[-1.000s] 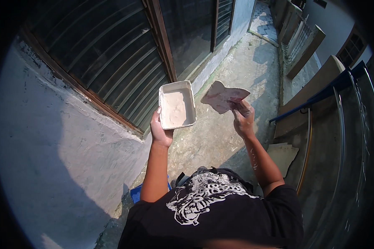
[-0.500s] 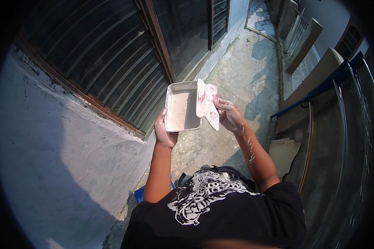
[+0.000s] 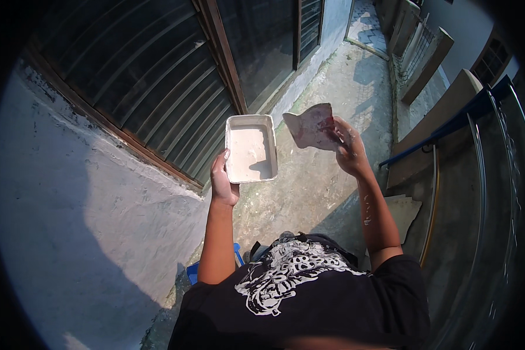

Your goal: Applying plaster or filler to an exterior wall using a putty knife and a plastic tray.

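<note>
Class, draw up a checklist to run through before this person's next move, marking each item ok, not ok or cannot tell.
1. Left grip holding the tray: ok.
2. Tray's open side facing up: ok.
3. Pale paste in the tray: ok, some is there.
4. Right grip on the thin scraper: ok.
5. Scraper apart from the tray: ok, a gap shows.
6. Paste loaded on the scraper's hidden face: cannot tell.

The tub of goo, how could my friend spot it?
Find the slatted window, then the concrete path beside it. Near where they meet, the left hand holds the tub. It's rectangular with pale paste inside, unlike the flat piece in the right hand.
</note>
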`<state>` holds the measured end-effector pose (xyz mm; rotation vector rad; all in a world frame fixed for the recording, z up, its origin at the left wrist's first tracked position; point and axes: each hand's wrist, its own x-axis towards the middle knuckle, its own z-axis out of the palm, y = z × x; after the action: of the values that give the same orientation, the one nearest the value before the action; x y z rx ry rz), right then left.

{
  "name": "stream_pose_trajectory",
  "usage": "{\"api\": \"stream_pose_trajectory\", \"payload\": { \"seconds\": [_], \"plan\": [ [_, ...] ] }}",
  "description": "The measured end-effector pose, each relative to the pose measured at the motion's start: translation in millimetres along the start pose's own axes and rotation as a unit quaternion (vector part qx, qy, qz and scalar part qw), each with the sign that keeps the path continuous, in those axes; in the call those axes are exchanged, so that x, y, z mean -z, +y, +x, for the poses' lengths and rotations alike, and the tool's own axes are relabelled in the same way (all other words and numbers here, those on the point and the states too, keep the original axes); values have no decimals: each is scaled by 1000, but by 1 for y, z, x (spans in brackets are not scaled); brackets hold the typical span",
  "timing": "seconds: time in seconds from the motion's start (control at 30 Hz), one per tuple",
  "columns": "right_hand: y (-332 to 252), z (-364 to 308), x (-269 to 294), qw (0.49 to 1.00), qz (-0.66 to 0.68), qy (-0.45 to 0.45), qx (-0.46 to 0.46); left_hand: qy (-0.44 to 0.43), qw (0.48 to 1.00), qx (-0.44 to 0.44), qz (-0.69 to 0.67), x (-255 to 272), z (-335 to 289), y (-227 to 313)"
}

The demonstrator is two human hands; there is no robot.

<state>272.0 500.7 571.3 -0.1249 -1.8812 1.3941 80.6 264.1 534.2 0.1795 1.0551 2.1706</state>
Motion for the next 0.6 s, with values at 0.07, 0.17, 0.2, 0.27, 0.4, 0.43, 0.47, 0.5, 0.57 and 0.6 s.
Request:
{"api": "stream_pose_trajectory", "payload": {
  "seconds": [0.07,0.17,0.2,0.27,0.4,0.43,0.47,0.5,0.57,0.6],
  "plan": [
    [-40,27,-4,974,-193,-90,75,1,1000,11,12,8,2,-4],
    [-62,50,-22,871,-387,-219,210,-31,999,31,9,15,5,-9],
    [-64,53,-29,837,-397,-263,269,-39,998,40,-3,12,5,-11],
    [-62,54,-42,827,-399,-296,262,-46,998,48,-16,8,3,-12],
    [-48,54,-52,792,-415,-351,279,-65,994,83,-27,-5,-6,-8],
    [-43,53,-53,788,-414,-357,285,-63,994,86,-18,-7,-9,-6],
    [-38,52,-55,787,-411,-361,286,-60,994,85,-21,-6,-8,-7],
    [-33,51,-56,787,-405,-371,281,-54,995,76,-31,-3,-7,-6],
    [-30,50,-56,786,-398,-385,276,-46,996,67,-43,1,-8,-5],
    [-31,51,-55,798,-374,-387,271,-49,996,63,-49,2,-8,-4]
  ]
}}
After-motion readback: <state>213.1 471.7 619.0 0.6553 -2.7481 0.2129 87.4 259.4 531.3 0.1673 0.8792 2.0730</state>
